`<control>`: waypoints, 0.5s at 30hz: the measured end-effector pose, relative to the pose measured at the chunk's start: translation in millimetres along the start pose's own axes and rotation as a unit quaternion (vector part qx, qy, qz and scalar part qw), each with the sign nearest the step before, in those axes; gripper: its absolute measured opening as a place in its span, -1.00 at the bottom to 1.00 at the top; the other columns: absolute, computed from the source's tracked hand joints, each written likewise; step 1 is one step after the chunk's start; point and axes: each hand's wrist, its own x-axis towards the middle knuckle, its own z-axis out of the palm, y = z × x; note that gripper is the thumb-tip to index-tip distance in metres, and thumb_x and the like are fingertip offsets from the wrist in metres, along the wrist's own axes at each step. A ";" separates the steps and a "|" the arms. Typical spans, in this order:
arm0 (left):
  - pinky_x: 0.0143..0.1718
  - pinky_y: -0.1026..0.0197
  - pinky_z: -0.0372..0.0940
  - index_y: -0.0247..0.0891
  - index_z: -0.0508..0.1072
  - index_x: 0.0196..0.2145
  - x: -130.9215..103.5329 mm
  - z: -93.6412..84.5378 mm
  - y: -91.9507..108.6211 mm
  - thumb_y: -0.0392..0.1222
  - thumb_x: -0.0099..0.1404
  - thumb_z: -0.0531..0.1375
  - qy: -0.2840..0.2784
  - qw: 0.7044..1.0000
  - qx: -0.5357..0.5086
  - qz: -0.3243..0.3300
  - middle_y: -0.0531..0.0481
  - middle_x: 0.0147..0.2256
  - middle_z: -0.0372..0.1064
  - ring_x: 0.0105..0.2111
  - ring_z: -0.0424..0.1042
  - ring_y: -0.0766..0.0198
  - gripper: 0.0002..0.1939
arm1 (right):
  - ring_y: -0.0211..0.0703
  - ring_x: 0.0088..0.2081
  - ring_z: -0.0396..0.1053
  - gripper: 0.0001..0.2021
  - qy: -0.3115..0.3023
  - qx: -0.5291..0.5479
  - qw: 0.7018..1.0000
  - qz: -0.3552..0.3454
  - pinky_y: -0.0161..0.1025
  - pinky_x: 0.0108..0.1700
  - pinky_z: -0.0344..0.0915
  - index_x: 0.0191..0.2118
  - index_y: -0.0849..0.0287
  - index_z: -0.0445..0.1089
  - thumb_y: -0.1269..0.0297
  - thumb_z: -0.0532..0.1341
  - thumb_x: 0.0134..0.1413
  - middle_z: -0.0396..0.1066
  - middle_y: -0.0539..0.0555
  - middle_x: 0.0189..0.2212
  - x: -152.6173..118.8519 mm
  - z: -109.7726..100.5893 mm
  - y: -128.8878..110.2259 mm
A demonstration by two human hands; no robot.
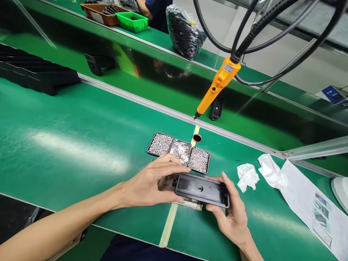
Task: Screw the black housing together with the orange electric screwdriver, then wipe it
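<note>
A black rectangular housing (202, 189) with a raised rim and a small dark mark in its middle is held above the green table. My right hand (232, 208) grips its right end, thumb below and fingers above. At its left end my left hand (152, 181) has thumb and fingers curved around a metallic block (166, 182) that shows partly under the housing. A pale strip (191, 204) shows beneath the housing. Just beyond my hands lie three small trays of metal parts: a left one (160, 144), a middle one (181, 151) and a right one (199, 160).
An orange electric screwdriver (217, 85) hangs tip down beyond the trays, near a small round container (197, 138). White cloths (247, 176) and a printed sheet (304, 203) lie at right. Black parts (35, 69) sit far left. A person's arm (144, 8) shows at the top.
</note>
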 end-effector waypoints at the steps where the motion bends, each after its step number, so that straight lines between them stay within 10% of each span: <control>1: 0.07 0.01 0.32 -0.11 0.42 0.20 -2.5 0.6 -3.6 -0.22 0.19 0.48 -0.004 1.000 0.008 0.017 -0.09 0.00 0.43 0.04 0.34 0.10 -0.35 | 0.16 0.14 0.33 -0.26 -0.015 -0.001 1.000 -0.017 0.07 0.16 0.29 0.47 0.03 -0.03 0.29 0.31 0.30 0.34 0.22 0.16 -1.6 1.1 1.7; 15: 0.12 -0.08 0.37 -0.07 0.32 0.26 -16.8 -2.9 -12.5 -0.22 0.24 0.42 -0.046 0.997 0.067 0.007 -0.11 0.05 0.48 0.17 0.28 0.01 -0.32 | 0.20 0.30 0.19 -0.26 -0.064 0.007 0.996 -0.059 0.15 0.30 0.27 0.42 0.09 0.07 0.54 0.31 0.21 0.23 0.23 0.26 0.6 11.5 0.9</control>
